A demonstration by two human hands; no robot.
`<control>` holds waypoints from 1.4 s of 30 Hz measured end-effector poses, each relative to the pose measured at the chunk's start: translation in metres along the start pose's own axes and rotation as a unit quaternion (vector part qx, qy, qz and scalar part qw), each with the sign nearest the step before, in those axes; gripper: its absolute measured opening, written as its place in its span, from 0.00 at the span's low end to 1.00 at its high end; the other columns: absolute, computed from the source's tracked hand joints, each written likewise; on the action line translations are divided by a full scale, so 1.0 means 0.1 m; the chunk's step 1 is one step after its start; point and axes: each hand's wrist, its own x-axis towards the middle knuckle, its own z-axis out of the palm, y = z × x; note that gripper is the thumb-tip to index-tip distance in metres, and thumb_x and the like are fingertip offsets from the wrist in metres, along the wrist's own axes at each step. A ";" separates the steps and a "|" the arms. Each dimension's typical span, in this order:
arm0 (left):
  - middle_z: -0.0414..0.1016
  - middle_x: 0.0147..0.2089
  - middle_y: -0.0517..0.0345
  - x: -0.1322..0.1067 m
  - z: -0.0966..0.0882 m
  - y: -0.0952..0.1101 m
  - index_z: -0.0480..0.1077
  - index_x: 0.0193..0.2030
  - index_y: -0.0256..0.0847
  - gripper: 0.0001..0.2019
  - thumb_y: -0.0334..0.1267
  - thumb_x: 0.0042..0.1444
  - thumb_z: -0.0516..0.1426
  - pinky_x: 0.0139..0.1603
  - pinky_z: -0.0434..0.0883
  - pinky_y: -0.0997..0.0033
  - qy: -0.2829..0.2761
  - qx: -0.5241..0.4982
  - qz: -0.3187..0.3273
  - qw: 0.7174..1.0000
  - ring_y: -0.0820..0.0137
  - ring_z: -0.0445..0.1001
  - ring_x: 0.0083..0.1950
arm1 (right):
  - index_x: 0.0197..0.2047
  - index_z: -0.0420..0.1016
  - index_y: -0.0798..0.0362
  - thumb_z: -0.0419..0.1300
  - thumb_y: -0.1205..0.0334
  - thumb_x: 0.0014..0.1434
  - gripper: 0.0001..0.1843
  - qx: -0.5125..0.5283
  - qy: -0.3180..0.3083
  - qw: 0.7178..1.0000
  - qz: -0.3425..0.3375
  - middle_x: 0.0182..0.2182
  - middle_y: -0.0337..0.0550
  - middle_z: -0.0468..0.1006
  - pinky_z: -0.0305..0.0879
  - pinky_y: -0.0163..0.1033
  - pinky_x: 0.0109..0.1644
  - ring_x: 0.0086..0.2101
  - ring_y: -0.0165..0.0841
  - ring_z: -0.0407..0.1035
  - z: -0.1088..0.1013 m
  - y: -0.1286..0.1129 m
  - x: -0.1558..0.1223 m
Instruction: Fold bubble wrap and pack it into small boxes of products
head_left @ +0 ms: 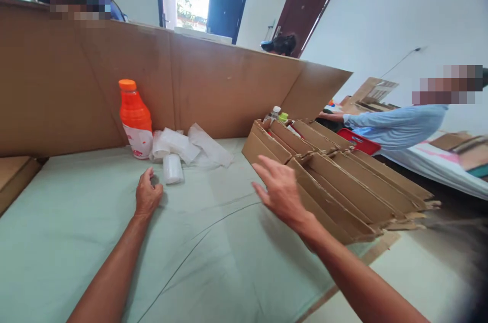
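The right hand [282, 191], grip spread wide and empty, is at the stack of corrugated cardboard strips [343, 186]. Left of it, the left hand [147, 198] rests on smooth green cloth [76, 241], grip curled closed, empty.

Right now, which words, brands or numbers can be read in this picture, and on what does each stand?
No text here can be read.
On the bottle label: red print, too blurred to read.
On the far box: dark print, too small to read.
On the cardboard stack: no print visible.
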 end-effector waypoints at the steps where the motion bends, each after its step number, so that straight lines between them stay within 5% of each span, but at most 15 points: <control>1: 0.73 0.60 0.35 0.00 -0.01 0.03 0.61 0.65 0.30 0.34 0.31 0.48 0.53 0.61 0.72 0.52 0.007 0.010 -0.002 1.000 0.51 0.74 0.60 | 0.62 0.70 0.55 0.59 0.60 0.65 0.23 -0.054 -0.003 0.998 0.034 0.64 0.61 0.69 0.59 0.55 0.58 0.59 0.52 0.66 -0.15 0.17 -0.10; 4: 0.72 0.61 0.33 -0.06 -0.02 0.12 0.57 0.68 0.29 0.37 0.33 0.48 0.54 0.66 0.67 0.49 0.022 0.043 -0.012 0.999 0.49 0.71 0.64 | 0.62 0.69 0.64 0.61 0.58 0.63 0.27 -0.186 -0.087 0.971 0.125 0.51 0.66 0.79 0.63 0.51 0.50 0.49 0.53 0.74 -0.50 0.59 -0.27; 8: 0.71 0.61 0.28 -0.37 -0.10 0.22 0.52 0.70 0.23 0.38 0.36 0.53 0.55 0.65 0.66 0.46 0.004 0.095 -0.005 0.995 0.46 0.71 0.64 | 0.50 0.77 0.60 0.59 0.57 0.66 0.16 -0.221 -0.233 0.927 0.194 0.31 0.58 0.83 0.59 0.42 0.33 0.33 0.49 0.78 -0.70 0.80 -0.40; 14: 0.67 0.69 0.34 -1.47 -0.43 0.42 0.64 0.66 0.31 0.30 0.42 0.58 0.56 0.74 0.50 0.41 -0.093 0.148 0.083 0.981 0.47 0.61 0.72 | 0.40 0.82 0.49 0.64 0.59 0.62 0.07 -0.143 -0.213 0.958 0.131 0.25 0.51 0.82 0.48 0.39 0.25 0.25 0.45 0.77 -0.77 0.75 -0.67; 17: 0.65 0.71 0.42 -2.05 -0.62 0.49 0.69 0.64 0.41 0.26 0.43 0.59 0.58 0.74 0.49 0.39 -0.171 0.143 0.153 0.963 0.48 0.58 0.74 | 0.36 0.81 0.48 0.64 0.59 0.60 0.05 -0.102 -0.139 0.985 0.017 0.21 0.45 0.80 0.50 0.38 0.25 0.23 0.42 0.74 -0.79 0.51 -0.78; 20: 0.63 0.73 0.43 -2.47 -0.77 0.49 0.63 0.69 0.43 0.29 0.43 0.61 0.57 0.74 0.52 0.38 -0.215 0.068 0.177 0.958 0.50 0.58 0.74 | 0.36 0.80 0.49 0.60 0.64 0.63 0.07 -0.017 -0.067 0.991 -0.112 0.22 0.41 0.79 0.56 0.39 0.30 0.24 0.36 0.72 -0.82 -0.01 -0.74; 25: 0.65 0.70 0.40 -2.68 -1.06 0.42 0.57 0.71 0.41 0.32 0.48 0.62 0.57 0.69 0.66 0.48 -0.084 -0.144 -0.066 0.984 0.54 0.67 0.70 | 0.43 0.78 0.53 0.58 0.67 0.66 0.08 0.181 -0.031 0.945 -0.272 0.29 0.42 0.82 0.61 0.41 0.38 0.30 0.33 0.73 -0.95 -0.95 -0.42; 29: 0.66 0.69 0.40 -2.72 -1.37 0.37 0.60 0.68 0.41 0.37 0.54 0.56 0.61 0.69 0.65 0.47 0.013 -0.198 -0.183 0.963 0.50 0.67 0.68 | 0.47 0.79 0.47 0.58 0.53 0.68 0.11 0.340 -0.022 0.906 -0.253 0.36 0.43 0.84 0.68 0.46 0.45 0.35 0.37 0.77 -1.08 -1.03 -0.33; 33: 0.67 0.67 0.40 -2.78 -1.57 0.37 0.61 0.67 0.40 0.37 0.55 0.53 0.62 0.69 0.64 0.47 0.033 -0.195 -0.219 0.956 0.49 0.67 0.68 | 0.46 0.79 0.41 0.60 0.57 0.66 0.08 0.368 0.058 0.928 -0.022 0.38 0.43 0.85 0.72 0.51 0.48 0.38 0.41 0.78 -0.86 -0.64 -0.47; 35: 0.68 0.65 0.41 -2.76 -1.60 0.39 0.61 0.66 0.40 0.36 0.53 0.54 0.61 0.69 0.64 0.49 0.029 -0.191 -0.206 0.959 0.50 0.67 0.68 | 0.46 0.79 0.43 0.60 0.56 0.65 0.08 0.373 0.041 0.925 0.064 0.38 0.44 0.85 0.74 0.50 0.48 0.39 0.41 0.79 -0.59 -0.49 -0.60; 38: 0.69 0.65 0.42 -2.68 -1.58 0.41 0.62 0.66 0.40 0.35 0.51 0.54 0.62 0.72 0.60 0.52 0.002 -0.193 -0.180 0.965 0.52 0.65 0.70 | 0.54 0.76 0.47 0.60 0.55 0.65 0.15 0.408 -0.059 0.906 0.100 0.43 0.46 0.84 0.77 0.45 0.42 0.39 0.40 0.79 -0.17 -0.46 -0.83; 42: 0.73 0.62 0.42 -2.59 -1.45 0.38 0.67 0.63 0.39 0.36 0.53 0.48 0.64 0.74 0.57 0.47 -0.008 -0.181 -0.213 0.960 0.48 0.64 0.70 | 0.62 0.69 0.47 0.59 0.57 0.63 0.24 0.442 -0.165 0.879 0.062 0.48 0.49 0.82 0.76 0.41 0.31 0.40 0.40 0.79 0.25 -0.69 -1.00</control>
